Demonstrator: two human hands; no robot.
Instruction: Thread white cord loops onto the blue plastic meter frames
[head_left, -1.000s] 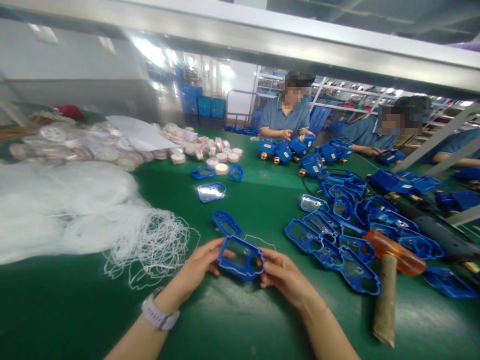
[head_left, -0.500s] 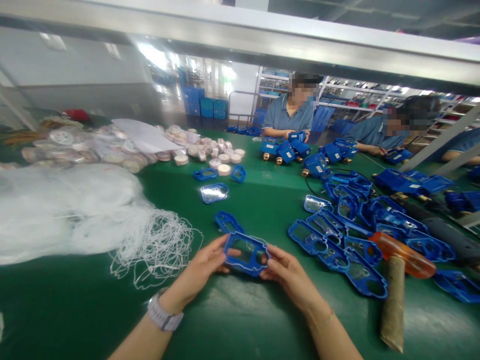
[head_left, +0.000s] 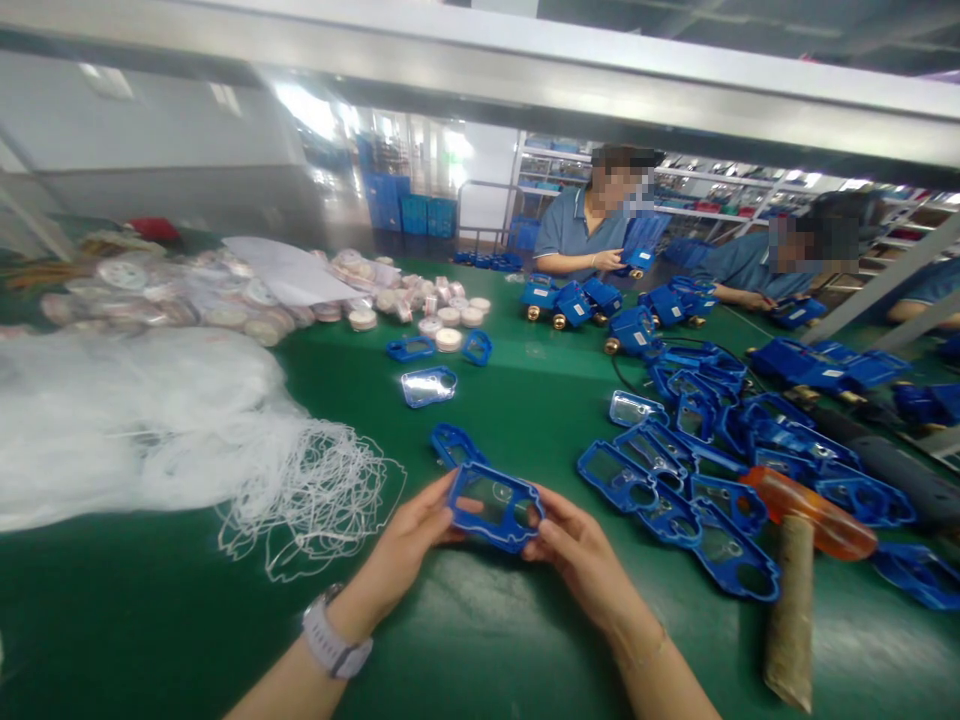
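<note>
Between both hands I hold a blue plastic cover frame (head_left: 491, 535) with a clear window and a round hole at its right end. My left hand (head_left: 416, 525) grips its left end, with the thumb on the near rim. My right hand (head_left: 574, 545) grips the right end, thumb in front and fingers behind. A thin white cord seems to run along the rim. Just behind it lies another blue cover (head_left: 454, 445) on the green table. To the left is a tangled heap of white cord (head_left: 322, 490), apart from my left hand.
Several blue covers (head_left: 667, 470) are piled at right, beside a mallet with an orange head (head_left: 817, 515). White tape rolls (head_left: 448, 340) and plastic bags (head_left: 127, 420) lie left. Across the green table (head_left: 480, 640), a co-worker (head_left: 581, 230) handles a blue part. A metal beam (head_left: 480, 65) crosses overhead.
My hands keep hold of the cover; the right fingers have shifted slightly along its end. The co-worker opposite has lifted a blue part and moved it to the right.
</note>
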